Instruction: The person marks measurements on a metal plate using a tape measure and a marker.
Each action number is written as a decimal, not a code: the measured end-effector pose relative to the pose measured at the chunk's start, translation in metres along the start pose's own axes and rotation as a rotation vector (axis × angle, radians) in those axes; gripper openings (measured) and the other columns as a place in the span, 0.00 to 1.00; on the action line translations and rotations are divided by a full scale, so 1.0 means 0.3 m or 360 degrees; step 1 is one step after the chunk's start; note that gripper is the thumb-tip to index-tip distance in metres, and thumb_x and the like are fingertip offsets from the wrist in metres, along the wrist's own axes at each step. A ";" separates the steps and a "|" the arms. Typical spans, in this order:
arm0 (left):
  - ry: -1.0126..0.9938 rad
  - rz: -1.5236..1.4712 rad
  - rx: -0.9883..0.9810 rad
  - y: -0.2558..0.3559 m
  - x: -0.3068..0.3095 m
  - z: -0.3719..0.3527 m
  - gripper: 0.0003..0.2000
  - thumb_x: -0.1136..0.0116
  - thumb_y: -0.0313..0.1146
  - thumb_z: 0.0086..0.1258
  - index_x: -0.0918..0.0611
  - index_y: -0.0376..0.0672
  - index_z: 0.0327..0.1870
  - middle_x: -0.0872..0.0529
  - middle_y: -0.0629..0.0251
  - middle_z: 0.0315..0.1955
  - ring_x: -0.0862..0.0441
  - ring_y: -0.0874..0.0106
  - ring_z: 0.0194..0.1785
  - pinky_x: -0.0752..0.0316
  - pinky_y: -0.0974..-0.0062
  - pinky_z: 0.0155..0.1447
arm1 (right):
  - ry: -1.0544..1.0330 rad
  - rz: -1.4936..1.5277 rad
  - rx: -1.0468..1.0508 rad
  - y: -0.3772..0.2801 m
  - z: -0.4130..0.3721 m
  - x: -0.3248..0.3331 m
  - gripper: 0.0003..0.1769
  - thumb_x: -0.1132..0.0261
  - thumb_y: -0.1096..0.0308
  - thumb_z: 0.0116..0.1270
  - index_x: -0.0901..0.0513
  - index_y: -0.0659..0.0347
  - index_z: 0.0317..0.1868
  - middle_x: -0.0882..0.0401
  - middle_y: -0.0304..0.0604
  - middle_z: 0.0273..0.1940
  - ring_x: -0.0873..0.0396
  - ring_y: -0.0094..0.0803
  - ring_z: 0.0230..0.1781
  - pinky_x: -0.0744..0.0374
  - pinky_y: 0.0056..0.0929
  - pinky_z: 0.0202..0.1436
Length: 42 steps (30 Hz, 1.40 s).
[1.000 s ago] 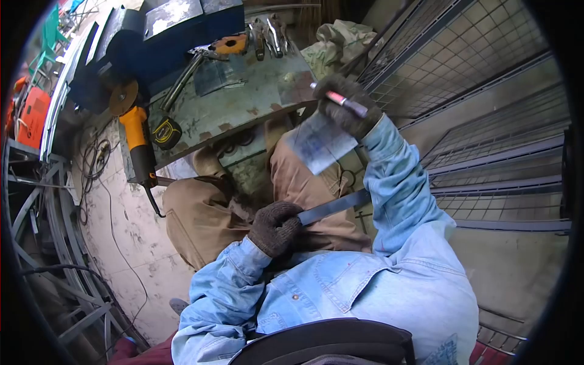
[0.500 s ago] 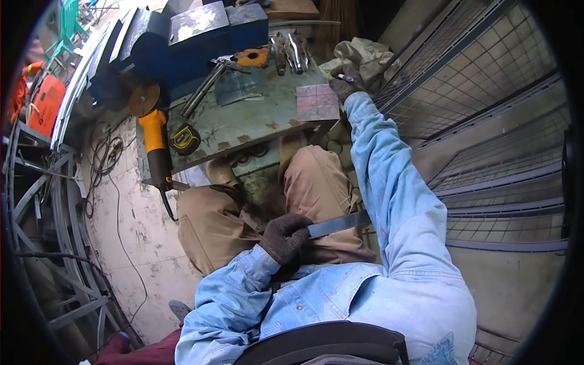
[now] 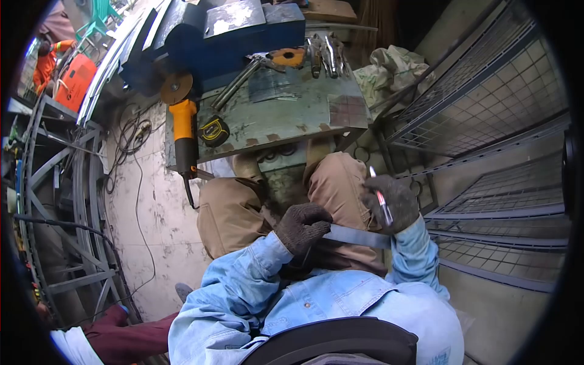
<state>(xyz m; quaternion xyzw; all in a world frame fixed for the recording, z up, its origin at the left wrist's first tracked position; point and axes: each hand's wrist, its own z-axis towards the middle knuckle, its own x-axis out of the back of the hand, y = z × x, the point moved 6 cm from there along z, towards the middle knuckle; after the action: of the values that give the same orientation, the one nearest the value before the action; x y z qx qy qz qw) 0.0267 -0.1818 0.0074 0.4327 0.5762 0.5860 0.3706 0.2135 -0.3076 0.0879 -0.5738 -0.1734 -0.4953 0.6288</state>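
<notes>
My left hand (image 3: 303, 229), in a dark knitted glove, is closed around the left end of a flat grey metal strip (image 3: 356, 236) that lies across my lap. Between the gloved fingers of my right hand (image 3: 398, 204) is a marker pen (image 3: 383, 204) with a white and red barrel. That hand is over my right knee, just above the strip's right end. A low metal worktable (image 3: 286, 125) stands in front of my knees. On it are a yellow and black tape measure (image 3: 214, 131) and a thin metal sheet (image 3: 274, 85).
An angle grinder (image 3: 184, 125) with a brown disc rests at the table's left edge. Locking pliers (image 3: 331, 56) lie at the back. Wire mesh frames (image 3: 474, 91) stand to the right, and metal framing (image 3: 67, 164) to the left. A person's maroon-clad leg (image 3: 128, 334) shows lower left.
My right hand has come back from beyond the table's right corner to my right knee, bringing the marker pen. My left hand still grips the strip. The view has shifted left.
</notes>
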 end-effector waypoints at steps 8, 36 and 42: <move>-0.0330 0.0191 -0.0068 0.117 0.029 0.151 0.08 0.35 0.28 0.65 0.13 0.34 0.42 0.12 0.59 0.33 0.13 0.69 0.39 0.18 0.70 0.47 | -0.0109 0.0120 -0.0096 -0.033 -0.184 0.094 0.21 0.23 0.65 0.59 0.15 0.59 0.53 0.14 0.55 0.45 0.13 0.53 0.44 0.15 0.44 0.47; -0.0010 0.2480 0.0634 0.142 0.684 0.770 0.32 0.31 0.40 0.56 0.20 0.52 0.67 0.18 0.53 0.65 0.24 0.50 0.72 0.40 0.38 0.79 | 0.0206 -0.0106 -0.0252 0.016 -0.244 -0.170 0.13 0.30 0.59 0.54 0.12 0.57 0.36 0.17 0.55 0.35 0.21 0.57 0.40 0.26 0.55 0.43; 0.0040 0.2388 0.0700 0.144 0.679 0.756 0.43 0.25 0.49 0.50 0.25 0.54 0.73 0.20 0.52 0.67 0.27 0.48 0.74 0.46 0.39 0.82 | 0.0311 -0.0083 -0.0152 0.000 -0.239 -0.152 0.16 0.30 0.56 0.59 0.13 0.59 0.40 0.17 0.54 0.37 0.21 0.57 0.40 0.26 0.53 0.45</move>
<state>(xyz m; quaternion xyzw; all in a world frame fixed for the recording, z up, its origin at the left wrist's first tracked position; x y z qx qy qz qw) 0.1700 0.0860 0.0581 0.7634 0.2367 0.5571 -0.2256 0.1679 -0.3523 0.0317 -0.5473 -0.1021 -0.5729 0.6015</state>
